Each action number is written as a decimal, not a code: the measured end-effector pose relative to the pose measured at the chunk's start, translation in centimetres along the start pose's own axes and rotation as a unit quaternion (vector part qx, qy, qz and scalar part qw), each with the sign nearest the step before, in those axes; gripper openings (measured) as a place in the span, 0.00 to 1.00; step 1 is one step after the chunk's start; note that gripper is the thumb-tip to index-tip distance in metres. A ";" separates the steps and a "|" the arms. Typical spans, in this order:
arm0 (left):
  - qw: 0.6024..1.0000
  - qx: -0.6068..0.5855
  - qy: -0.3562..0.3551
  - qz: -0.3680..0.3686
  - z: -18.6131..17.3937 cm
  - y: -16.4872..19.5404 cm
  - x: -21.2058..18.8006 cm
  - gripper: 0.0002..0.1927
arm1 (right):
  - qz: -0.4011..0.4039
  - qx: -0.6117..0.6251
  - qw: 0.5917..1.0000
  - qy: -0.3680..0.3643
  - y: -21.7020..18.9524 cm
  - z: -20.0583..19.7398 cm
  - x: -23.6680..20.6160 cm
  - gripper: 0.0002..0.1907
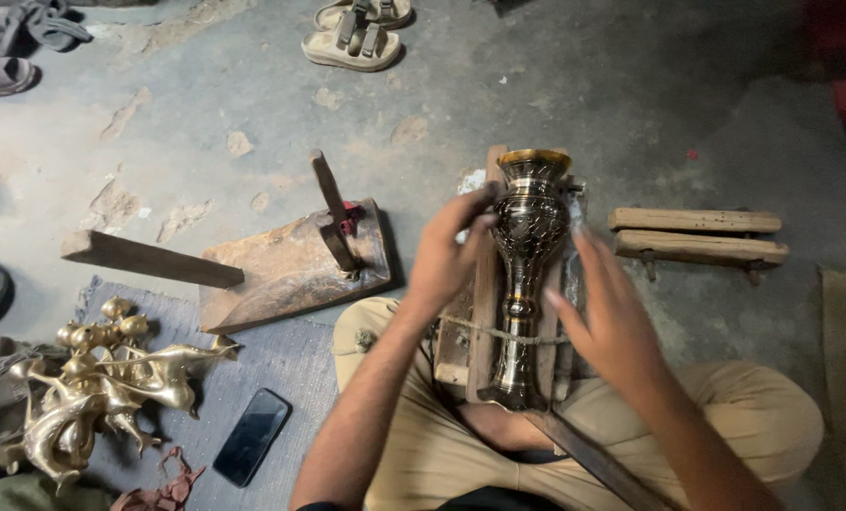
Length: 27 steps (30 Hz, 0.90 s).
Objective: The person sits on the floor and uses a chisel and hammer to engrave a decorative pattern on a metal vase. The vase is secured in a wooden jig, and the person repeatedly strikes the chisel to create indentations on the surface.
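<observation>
A dark, engraved metal vase (527,274) with a brass-coloured rim is seen lying on a wooden cradle (484,312) that rests across the lap of the seated person, directly between the two hands. The left hand (446,251) is laid against the vase's bulged upper body, its fingers curled lightly onto the metal rather than clamped around it; the right hand (607,312) is held open just to the other side, fingers spread and apart, close to the narrow waist, though whether it is actually touching cannot be told. The long axis of the vase runs away from the person, with the foot nearest the body and the flared mouth pointing outward, beyond the fingertips. A cord (498,331) is passed across the cradle just below the right palm. Fine patterning already covers the upper body and the stem, so the surface work is judged to be well advanced; how much is left to cut cannot be made out. Further out from the left hand, a wooden block with an upright peg (300,260), a heap of brass figures (101,378) and a phone (252,437) lie on the floor.
</observation>
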State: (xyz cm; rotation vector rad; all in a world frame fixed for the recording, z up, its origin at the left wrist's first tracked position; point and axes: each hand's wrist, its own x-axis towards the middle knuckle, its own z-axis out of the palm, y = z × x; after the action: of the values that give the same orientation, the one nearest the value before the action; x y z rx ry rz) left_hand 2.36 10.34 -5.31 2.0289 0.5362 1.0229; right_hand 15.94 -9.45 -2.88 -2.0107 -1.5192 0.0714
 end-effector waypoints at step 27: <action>0.967 -0.075 -0.237 0.051 0.3 4.5 8.7 0.30 | 0.182 -0.027 0.981 -0.063 10.3 -1.2 -22.4 0.32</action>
State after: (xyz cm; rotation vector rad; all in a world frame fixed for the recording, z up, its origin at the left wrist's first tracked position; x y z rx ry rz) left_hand 7.80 13.22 2.37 2.0838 0.0996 0.5789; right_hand 17.59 -31.41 -13.95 -2.3448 -1.2187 0.3132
